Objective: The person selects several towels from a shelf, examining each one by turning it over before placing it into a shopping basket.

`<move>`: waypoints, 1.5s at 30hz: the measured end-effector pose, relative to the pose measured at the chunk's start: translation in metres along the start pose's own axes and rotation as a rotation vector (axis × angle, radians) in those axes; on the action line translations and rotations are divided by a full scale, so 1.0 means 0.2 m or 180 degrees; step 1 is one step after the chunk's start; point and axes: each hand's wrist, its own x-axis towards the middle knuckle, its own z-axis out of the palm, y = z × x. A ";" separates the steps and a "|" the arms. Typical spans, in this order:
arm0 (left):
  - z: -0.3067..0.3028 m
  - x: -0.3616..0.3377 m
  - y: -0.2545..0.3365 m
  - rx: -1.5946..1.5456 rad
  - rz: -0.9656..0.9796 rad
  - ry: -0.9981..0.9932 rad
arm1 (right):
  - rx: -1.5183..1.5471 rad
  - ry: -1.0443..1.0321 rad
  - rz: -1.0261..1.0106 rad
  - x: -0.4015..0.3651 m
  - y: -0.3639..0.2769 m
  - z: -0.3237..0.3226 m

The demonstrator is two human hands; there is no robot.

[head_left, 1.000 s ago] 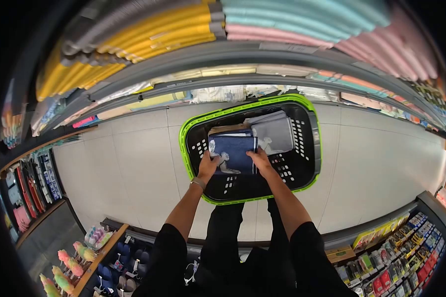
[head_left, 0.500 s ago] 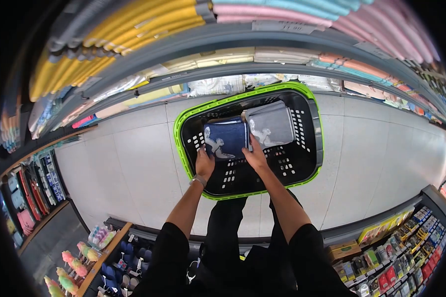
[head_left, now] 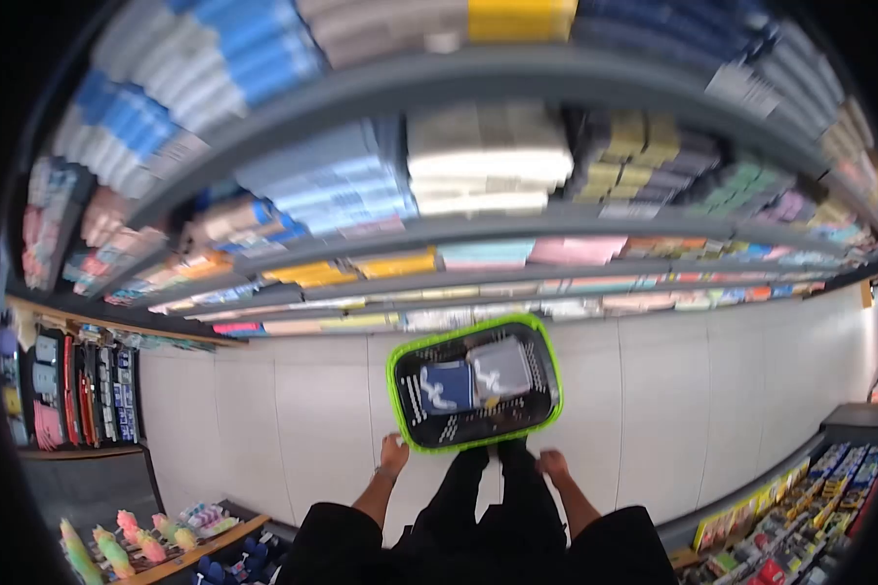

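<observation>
A black basket with a bright green rim (head_left: pixel 554 366) stands on the floor just in front of my feet. On its left side lies a folded navy cloth (head_left: pixel 447 386) with a white pattern; a folded grey cloth (head_left: pixel 503 368), similarly patterned, is beside it on the right. My left hand (head_left: pixel 393 454) hangs near the basket's lower left corner, its fingers loosely bent and nothing visible in them. My right hand (head_left: pixel 553 466) is off the lower right corner, also loosely curled and without anything visible in it. Motion blur softens both hands.
Tall shelves (head_left: pixel 410 83) of folded towels and cloths fill the far side of the aisle. Pale floor tiles (head_left: pixel 673 390) run beneath. Small packaged goods (head_left: pixel 780 526) hang at lower right; pastel fluffy items (head_left: pixel 117 551) and a rack (head_left: pixel 78 390) stand at left.
Both hands have let go of the folded navy cloth and drawn back out of the basket. The view has risen, so the basket looks smaller and more shelves show.
</observation>
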 end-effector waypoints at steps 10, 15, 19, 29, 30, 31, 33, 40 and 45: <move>-0.29 -0.20 0.48 -0.0631 0.0189 0.0589 | 0.0074 -0.0072 0.0865 -0.21 -0.32 -0.52; -0.47 -0.14 0.68 -0.1117 0.0549 0.1071 | -0.0196 -0.0253 0.0146 -0.15 -0.60 -0.42; -0.64 -0.10 0.71 -0.1457 0.0502 0.1052 | -0.0203 -0.0447 0.0114 -0.15 -0.73 -0.20; -1.18 0.01 0.50 -0.1655 0.0585 0.0815 | -0.0935 -0.0717 0.0227 -0.18 -0.61 0.38; -1.27 0.05 0.53 -0.1640 0.0617 0.0791 | -0.1067 -0.0714 0.0106 -0.16 -0.59 0.43; -1.34 0.09 0.55 -0.1564 0.1167 0.0985 | -0.1026 -0.0693 0.0109 -0.14 -0.58 0.48; -1.51 0.17 0.69 -0.1371 0.1855 0.1181 | -0.1327 -0.0714 0.0095 -0.13 -0.59 0.55; -2.11 -0.17 1.84 -0.1045 0.3785 0.1477 | -0.0137 -0.0531 -0.0054 -0.23 -0.76 0.57; -2.38 -0.49 2.59 -0.0146 0.5172 0.2227 | 0.0301 -0.0411 -0.0137 -0.34 -0.95 0.44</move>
